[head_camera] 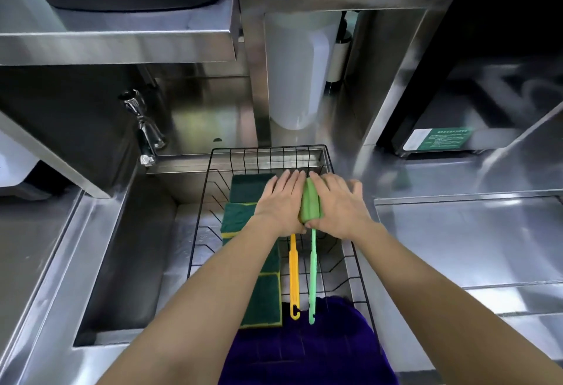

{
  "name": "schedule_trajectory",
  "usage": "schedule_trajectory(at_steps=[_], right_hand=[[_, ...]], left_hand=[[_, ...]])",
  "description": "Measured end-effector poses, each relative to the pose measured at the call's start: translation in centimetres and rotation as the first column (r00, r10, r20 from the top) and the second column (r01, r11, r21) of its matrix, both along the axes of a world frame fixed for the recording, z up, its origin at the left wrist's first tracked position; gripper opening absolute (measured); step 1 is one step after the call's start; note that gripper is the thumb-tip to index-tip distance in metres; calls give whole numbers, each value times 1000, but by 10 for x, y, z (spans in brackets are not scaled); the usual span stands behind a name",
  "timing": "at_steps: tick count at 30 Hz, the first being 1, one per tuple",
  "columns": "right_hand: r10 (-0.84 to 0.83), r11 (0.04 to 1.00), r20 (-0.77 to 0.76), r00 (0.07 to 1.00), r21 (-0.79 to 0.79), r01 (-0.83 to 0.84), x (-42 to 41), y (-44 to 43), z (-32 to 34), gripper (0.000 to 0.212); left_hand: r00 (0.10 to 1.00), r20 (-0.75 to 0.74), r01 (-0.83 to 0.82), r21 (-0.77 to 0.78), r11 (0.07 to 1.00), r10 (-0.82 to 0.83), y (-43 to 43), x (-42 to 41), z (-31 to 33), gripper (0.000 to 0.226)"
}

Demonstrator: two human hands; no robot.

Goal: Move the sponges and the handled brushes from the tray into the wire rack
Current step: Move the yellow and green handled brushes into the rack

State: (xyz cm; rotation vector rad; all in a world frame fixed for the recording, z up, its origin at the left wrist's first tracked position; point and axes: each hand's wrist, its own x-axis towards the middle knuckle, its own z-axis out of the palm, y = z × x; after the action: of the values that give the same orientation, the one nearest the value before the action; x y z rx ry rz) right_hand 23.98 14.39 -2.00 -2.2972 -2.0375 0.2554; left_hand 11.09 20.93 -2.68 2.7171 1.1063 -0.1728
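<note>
Final settling step: both hands in wire rack (201,226), left hand (281,202) spread flat, right hand (336,205) pressing green brush (310,202) beside orange brush (294,275); sponges (243,217) at rack's left. Next, likely release.

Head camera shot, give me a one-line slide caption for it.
Both hands, left hand and right hand, press a green-handled sponge brush into a black wire rack beside an orange-handled brush and green scouring sponges.

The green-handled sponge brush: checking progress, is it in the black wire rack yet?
In. The green-handled sponge brush lies inside the black wire rack, beside the yellow-handled brush.
</note>
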Motion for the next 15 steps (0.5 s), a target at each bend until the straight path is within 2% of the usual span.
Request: schedule_trajectory(at_steps=[2, 5, 9, 11, 15], right_hand=[[14, 999, -16, 1000, 33, -13, 2, 1, 0, 101], [17, 998, -34, 999, 57, -15, 2, 0, 1, 93], [-1, 997, -56, 998, 76, 5, 2, 3, 4, 85], [0, 999, -18, 1000, 50, 1, -1, 5, 5, 86], [48, 999, 48, 998, 8, -48, -12, 11, 2, 83]], left_hand=[[999, 31, -13, -22, 1000, 13, 4, 3, -2, 119], [1000, -5, 4, -5, 1000, -4, 8, 0, -4, 114], [996, -92, 23, 64, 998, -17, 17, -8, -3, 86], [993, -115, 49, 91, 995, -39, 18, -10, -3, 76], [995, -95, 17, 117, 993, -6, 16, -11, -5, 74]])
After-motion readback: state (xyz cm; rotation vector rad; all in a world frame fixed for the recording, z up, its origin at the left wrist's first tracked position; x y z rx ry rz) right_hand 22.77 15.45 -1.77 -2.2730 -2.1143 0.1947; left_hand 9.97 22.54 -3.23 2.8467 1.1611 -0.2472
